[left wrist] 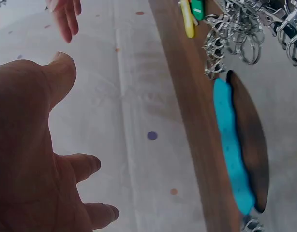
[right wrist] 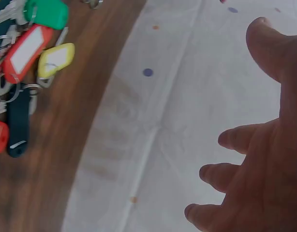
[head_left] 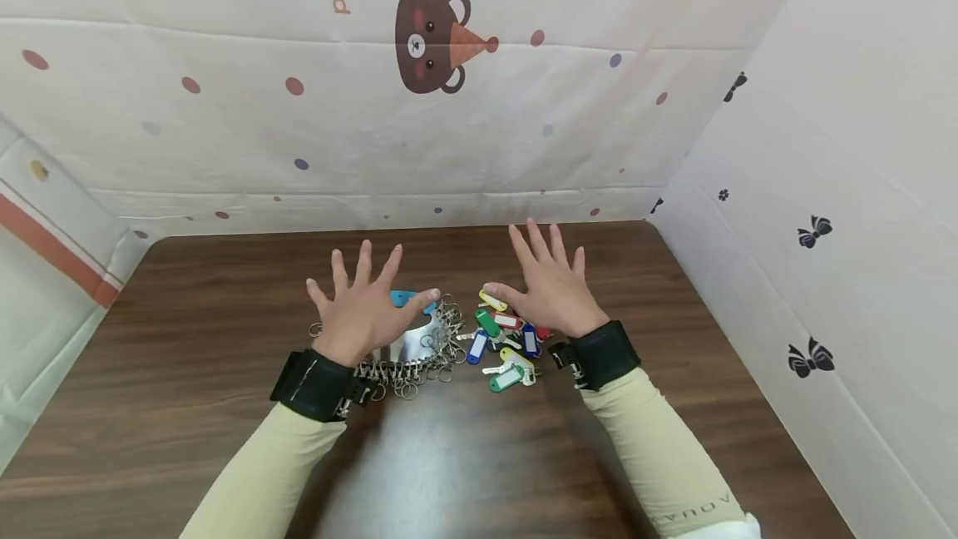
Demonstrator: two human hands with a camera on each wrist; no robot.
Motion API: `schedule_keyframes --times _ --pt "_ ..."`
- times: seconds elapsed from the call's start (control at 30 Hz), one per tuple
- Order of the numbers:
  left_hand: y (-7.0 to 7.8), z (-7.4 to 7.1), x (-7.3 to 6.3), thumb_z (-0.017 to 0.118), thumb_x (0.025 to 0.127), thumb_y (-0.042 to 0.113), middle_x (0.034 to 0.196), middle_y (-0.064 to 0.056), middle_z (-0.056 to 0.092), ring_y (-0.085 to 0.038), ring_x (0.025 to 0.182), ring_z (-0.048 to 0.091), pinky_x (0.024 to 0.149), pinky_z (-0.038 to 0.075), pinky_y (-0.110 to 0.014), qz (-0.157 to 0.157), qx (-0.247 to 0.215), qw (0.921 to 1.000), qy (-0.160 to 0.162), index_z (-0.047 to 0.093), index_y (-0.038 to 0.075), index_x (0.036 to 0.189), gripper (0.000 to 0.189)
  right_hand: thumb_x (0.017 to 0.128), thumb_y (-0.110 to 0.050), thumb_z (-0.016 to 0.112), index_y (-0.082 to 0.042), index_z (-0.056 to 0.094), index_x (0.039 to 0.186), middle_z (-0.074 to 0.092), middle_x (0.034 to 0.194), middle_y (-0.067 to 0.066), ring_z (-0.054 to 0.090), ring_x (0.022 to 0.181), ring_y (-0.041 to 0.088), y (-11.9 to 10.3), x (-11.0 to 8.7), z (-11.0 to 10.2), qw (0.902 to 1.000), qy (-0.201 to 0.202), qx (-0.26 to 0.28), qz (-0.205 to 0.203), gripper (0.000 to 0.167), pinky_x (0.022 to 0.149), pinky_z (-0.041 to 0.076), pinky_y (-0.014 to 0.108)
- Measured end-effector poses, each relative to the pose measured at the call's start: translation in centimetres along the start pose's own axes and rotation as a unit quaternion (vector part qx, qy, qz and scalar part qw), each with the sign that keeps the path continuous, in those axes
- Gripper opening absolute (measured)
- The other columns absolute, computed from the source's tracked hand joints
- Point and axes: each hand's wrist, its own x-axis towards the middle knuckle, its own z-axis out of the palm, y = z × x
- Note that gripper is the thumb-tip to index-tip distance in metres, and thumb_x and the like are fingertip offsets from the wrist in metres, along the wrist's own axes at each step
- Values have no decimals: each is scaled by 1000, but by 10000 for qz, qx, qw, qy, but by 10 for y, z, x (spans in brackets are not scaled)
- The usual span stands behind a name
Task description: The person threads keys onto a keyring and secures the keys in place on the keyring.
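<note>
Above a dark brown wood-grain tabletop (head_left: 142,414), the left hand (head_left: 355,318) and the right hand (head_left: 557,294) hover palms down, fingers (head_left: 363,262) spread apart. Below the left hand, partly hidden by it, lies a shiny silver metal plate (head_left: 414,345) with a bright blue strip (left wrist: 233,150) and small metal rings (head_left: 449,327) round it. Just to its right, nearest the right hand, silver keys with coloured plastic tags (head_left: 487,323) lie loosely heaped.
</note>
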Motion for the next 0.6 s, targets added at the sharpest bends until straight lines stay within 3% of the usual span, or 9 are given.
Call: schedule_keyframes --times 0.4,0.5,0.6 --pt "0 27 29 42 96 80 176 -20 -5 -51 158 -20 117 -11 -82 -91 18 9993 -354 15 26 169 94 101 -63 53 -17 24 167 12 176 15 -6 162 46 20 15 25 9985 -378 -22 399 85 120 -6 80" --pt "1 34 36 43 98 76 176 -21 -3 -50 159 -18 120 -9 -80 -109 7 9990 -436 21 23 168 91 102 -61 54 -16 31 165 19 174 16 -2 162 46 23 19 31 9978 -433 -75 502 80 121 -5 80" --pt "3 41 42 52 101 65 175 -24 7 -49 160 -16 123 -5 -77 -11 -17 9994 -347 36 18 163 79 103 -55 57 -14 45 158 31 170 18 7 162 48 26 21 37 9974 -457 -104 553 70 121 -4 80"
